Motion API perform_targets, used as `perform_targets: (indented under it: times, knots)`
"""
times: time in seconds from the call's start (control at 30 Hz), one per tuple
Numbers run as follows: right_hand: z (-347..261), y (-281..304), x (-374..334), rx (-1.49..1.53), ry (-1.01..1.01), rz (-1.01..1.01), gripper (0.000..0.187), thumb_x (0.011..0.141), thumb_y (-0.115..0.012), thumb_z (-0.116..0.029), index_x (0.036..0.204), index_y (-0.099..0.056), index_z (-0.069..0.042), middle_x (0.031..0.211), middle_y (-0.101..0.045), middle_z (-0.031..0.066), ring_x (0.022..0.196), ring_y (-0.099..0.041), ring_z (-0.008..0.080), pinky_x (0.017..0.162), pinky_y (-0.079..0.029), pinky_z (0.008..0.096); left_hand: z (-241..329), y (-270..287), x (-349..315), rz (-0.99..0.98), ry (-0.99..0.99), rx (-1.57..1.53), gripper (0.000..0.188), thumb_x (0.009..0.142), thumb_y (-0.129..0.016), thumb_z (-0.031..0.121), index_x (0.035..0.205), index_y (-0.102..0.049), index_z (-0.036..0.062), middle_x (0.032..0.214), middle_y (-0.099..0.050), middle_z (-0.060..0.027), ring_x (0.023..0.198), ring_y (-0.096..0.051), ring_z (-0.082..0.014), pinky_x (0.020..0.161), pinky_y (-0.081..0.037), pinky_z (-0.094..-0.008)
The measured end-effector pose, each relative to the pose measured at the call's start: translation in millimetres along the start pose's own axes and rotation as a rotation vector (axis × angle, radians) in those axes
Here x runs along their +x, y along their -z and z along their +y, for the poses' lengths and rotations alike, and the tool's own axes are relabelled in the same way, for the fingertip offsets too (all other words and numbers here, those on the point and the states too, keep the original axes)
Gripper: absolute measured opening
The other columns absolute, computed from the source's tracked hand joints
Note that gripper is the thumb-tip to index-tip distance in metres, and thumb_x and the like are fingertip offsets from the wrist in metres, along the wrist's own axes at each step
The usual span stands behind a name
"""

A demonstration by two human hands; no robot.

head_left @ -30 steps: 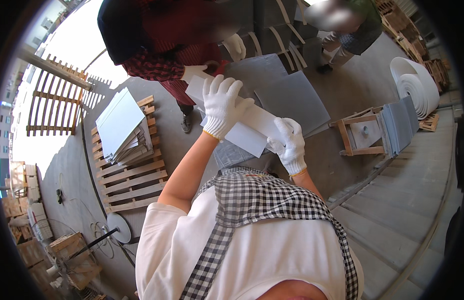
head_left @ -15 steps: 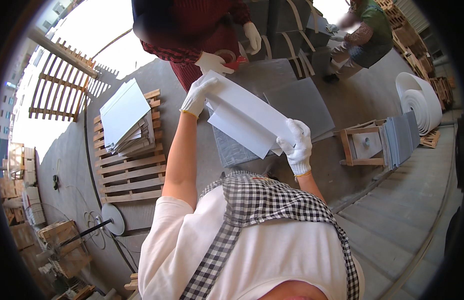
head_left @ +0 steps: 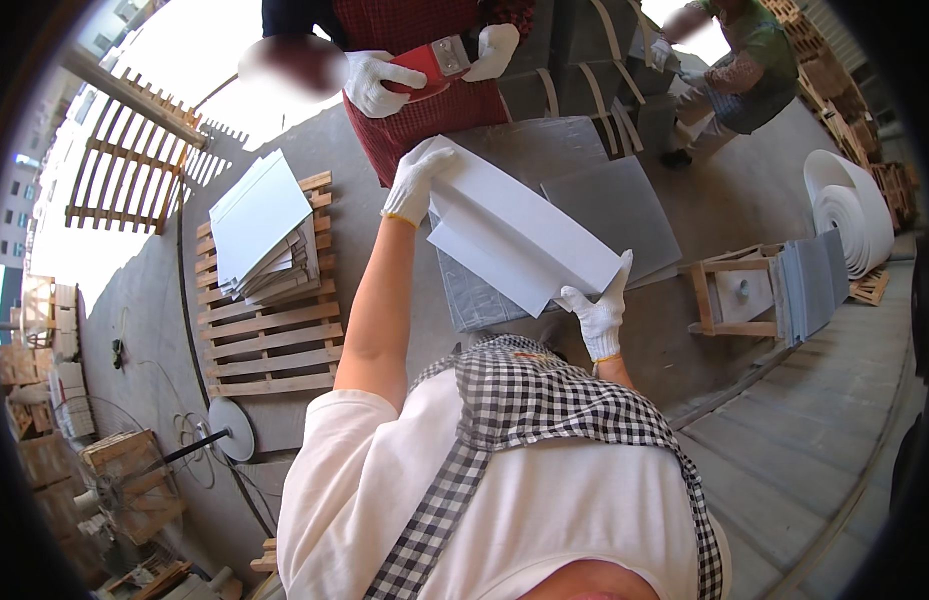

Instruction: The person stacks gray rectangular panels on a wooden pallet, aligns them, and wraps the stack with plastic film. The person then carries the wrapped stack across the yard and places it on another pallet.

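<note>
A folded white plastic sheet, with a long raised fold and a flap, lies slantwise over grey sheets in front of me. My left hand, in a white knit glove, is closed over its far left end, with the thumb on top. Against its near right end rests my right hand, also gloved. That hand's thumb and fingers are spread around the sheet's corner, touching its edge. Across from me, a co-worker's gloved hands hold a red tape dispenser above the far end of the sheet.
Grey sheets lie beneath the work. A wooden pallet with stacked pale boards stands left. To the right are a wooden stand, blue-grey panels and a white roll. Another person stands at the far right.
The co-worker's hands have moved up and away from the sheet's far end, bringing the tape dispenser into view. My right hand has slid to the sheet's end corner and its fingers have spread.
</note>
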State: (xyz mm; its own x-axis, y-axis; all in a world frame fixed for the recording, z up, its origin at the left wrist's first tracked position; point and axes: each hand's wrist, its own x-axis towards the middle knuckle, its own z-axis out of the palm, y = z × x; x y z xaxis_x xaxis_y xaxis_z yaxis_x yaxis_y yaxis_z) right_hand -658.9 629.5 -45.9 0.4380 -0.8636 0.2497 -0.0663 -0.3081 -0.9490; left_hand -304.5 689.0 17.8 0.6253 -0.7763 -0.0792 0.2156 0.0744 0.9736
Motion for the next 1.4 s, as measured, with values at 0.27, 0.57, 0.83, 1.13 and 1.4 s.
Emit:
perform_targets:
  times: [0.27, 0.57, 0.83, 1.13, 1.4]
  knots:
    - [35, 1, -8, -0.183, -0.514, -0.224, 0.076, 0.078, -0.083, -0.024, 0.140, -0.044, -0.004, 0.124, -0.063, 0.0135, 0.114, -0.061, 0.0274, 0.099, -0.048, 0.0394, -11, 7, 9, 0.006, 0.004, -0.024, 0.045, 0.088, -0.068, 0.020, 0.128, -0.063, -0.0001, 0.111, -0.068, -0.0055, 0.101, -0.063, -0.0161, 0.090, -0.049, -0.0293]
    - [105, 20, -45, -0.589, -0.260, -0.244, 0.061, 0.081, -0.076, -0.041, 0.126, -0.056, -0.005, 0.121, -0.064, 0.0192, 0.117, -0.058, 0.0379, 0.095, -0.047, 0.0450, -14, 7, 9, -0.018, -0.015, -0.035, 0.048, 0.087, -0.067, 0.020, 0.130, -0.062, -0.0012, 0.114, -0.068, -0.0062, 0.102, -0.063, -0.0166, 0.092, -0.048, -0.0294]
    - [137, 32, -66, -0.604, -0.329, -0.309, 0.061, 0.085, -0.072, -0.039, 0.133, -0.056, -0.005, 0.128, -0.062, 0.0206, 0.118, -0.059, 0.0360, 0.098, -0.048, 0.0431, -8, 1, 8, -0.025, -0.040, -0.025, 0.038, 0.088, -0.066, 0.018, 0.120, -0.066, -0.0007, 0.105, -0.068, -0.0048, 0.097, -0.064, -0.0158, 0.088, -0.049, -0.0297]
    - [156, 46, -78, -0.491, -0.402, -0.254, 0.059, 0.089, -0.071, -0.035, 0.134, -0.057, 0.000, 0.132, -0.061, 0.0211, 0.118, -0.062, 0.0329, 0.098, -0.050, 0.0400, -3, -14, 7, -0.014, -0.054, 0.026, 0.034, 0.090, -0.062, 0.018, 0.117, -0.066, -0.0023, 0.104, -0.069, -0.0084, 0.091, -0.066, -0.0179, 0.083, -0.050, -0.0309]
    - [169, 51, -91, -0.423, -0.416, -0.185, 0.053, 0.088, -0.070, -0.035, 0.129, -0.061, -0.003, 0.124, -0.065, 0.0207, 0.112, -0.064, 0.0349, 0.094, -0.051, 0.0413, -17, -12, 19, -0.014, -0.104, 0.098, 0.036, 0.090, -0.056, 0.018, 0.119, -0.067, -0.0010, 0.104, -0.069, -0.0062, 0.093, -0.063, -0.0159, 0.086, -0.048, -0.0295]
